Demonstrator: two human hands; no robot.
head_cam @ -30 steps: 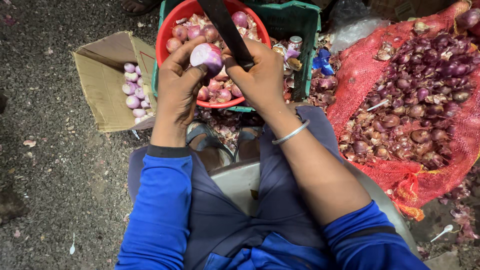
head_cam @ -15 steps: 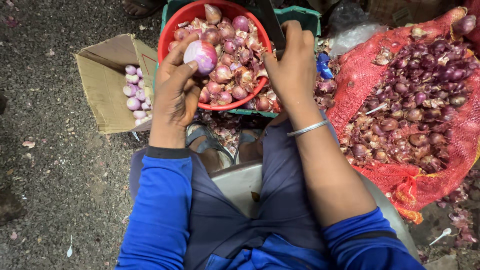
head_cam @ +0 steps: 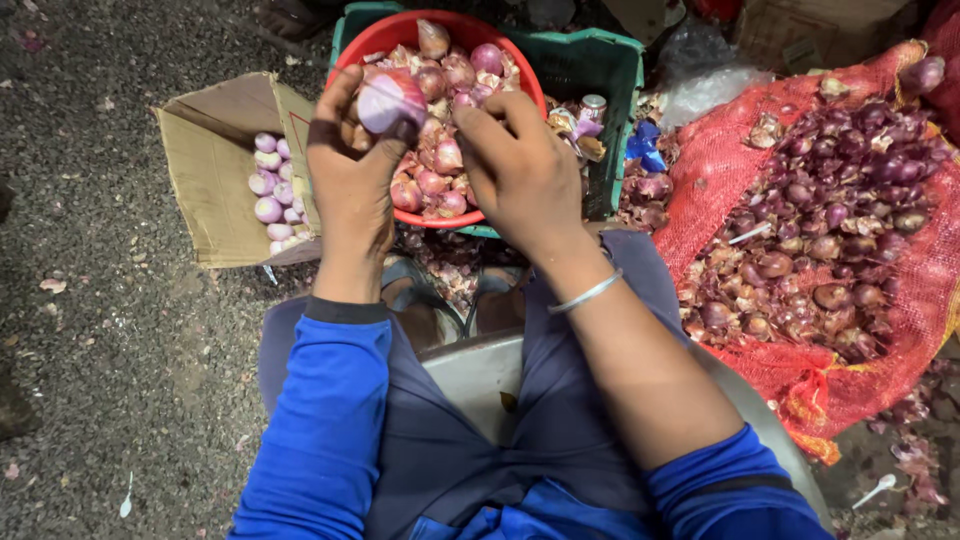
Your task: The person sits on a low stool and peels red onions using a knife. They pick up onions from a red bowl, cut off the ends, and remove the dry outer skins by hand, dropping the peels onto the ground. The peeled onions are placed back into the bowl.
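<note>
Hands meet above a red bowl [head_cam: 520, 75] of shallots. Left hand [head_cam: 350, 180] grips a peeled shallot [head_cam: 388, 100], held up; right hand [head_cam: 520, 170], just beside it, pinches its skin with curled fingers.

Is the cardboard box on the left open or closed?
Open. The cardboard box has its flaps spread apart, and peeled onions lie visible inside it.
</note>
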